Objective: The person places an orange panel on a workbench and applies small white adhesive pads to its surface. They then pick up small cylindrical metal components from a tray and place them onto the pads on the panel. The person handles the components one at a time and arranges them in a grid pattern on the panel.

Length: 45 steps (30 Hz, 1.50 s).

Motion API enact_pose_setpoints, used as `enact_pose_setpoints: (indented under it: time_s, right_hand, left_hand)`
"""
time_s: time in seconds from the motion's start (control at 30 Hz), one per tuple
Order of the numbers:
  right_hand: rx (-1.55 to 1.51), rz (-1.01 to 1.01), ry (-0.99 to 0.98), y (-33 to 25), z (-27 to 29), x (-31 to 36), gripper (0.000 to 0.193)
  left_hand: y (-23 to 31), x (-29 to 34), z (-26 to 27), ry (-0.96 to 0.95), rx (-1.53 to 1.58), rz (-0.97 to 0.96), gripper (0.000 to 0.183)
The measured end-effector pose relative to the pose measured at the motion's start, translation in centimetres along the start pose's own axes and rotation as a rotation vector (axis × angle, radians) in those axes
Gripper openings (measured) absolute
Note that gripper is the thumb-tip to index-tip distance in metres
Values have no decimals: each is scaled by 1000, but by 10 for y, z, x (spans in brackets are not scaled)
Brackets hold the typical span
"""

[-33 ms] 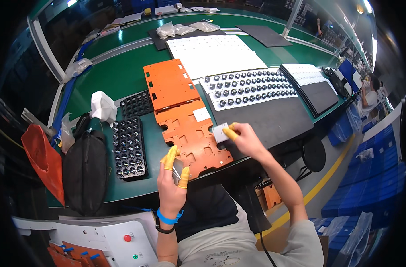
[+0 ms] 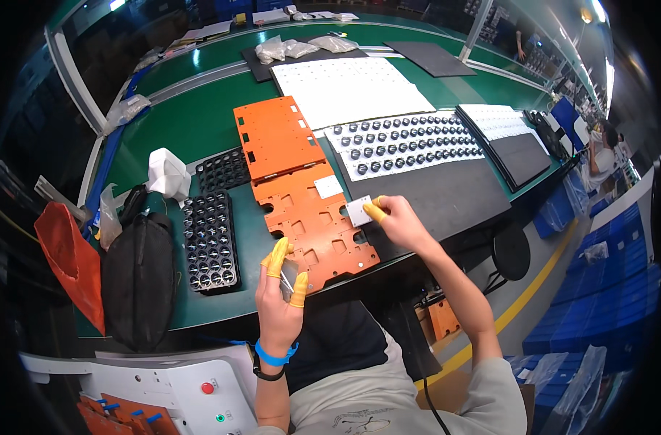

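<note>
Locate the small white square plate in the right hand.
In the head view, the plate is just right of centre, at the right edge of the orange flat fixture, beside the flat black mat.

Just below centre, the left grip point(image 2: 278, 304) covers part of a thin metallic piece point(image 2: 290, 278), no reading its full shape! Right of it, the right grip point(image 2: 392, 217) masks one edge of a white plate point(image 2: 356, 211). Lower left, orange panels point(image 2: 127, 419) run out of frame; far right, a co-worker point(image 2: 604, 158) is a small blur.
</note>
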State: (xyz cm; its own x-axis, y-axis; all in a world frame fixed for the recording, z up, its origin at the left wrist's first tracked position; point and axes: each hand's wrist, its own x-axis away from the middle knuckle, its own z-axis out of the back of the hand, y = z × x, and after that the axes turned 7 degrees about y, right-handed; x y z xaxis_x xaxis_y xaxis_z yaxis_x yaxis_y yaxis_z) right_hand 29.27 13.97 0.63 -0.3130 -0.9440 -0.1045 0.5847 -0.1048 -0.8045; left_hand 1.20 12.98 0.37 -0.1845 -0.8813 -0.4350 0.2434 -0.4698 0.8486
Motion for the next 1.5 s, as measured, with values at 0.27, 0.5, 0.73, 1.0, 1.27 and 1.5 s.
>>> enact_pose_setpoints:
  time_s: [0.27,0.5,0.73,1.0,1.27,1.5]
  right_hand:
    - [-45,-221,-327,11,-18,-42,46]
    - [139,-259,-620,-6,-7,-70,49]
    - [686,-14,-318,-60,-14,-62,32]
    - [252,509,-183,-155,-138,-23,29]
    - [229,487,-99,-174,-239,-32,37]
    - [367,464,-66,-187,-249,-43,35]
  left_hand:
    - [-1,9,2,-26,111,58,49]
    - [-11,21,9,-23,590,303,50]
    - [-14,38,30,170,1098,573,53]
    - [-16,66,63,349,1119,606,50]
    - [-15,85,93,362,1282,648,37]
    - [-14,84,100,384,1362,616,38]
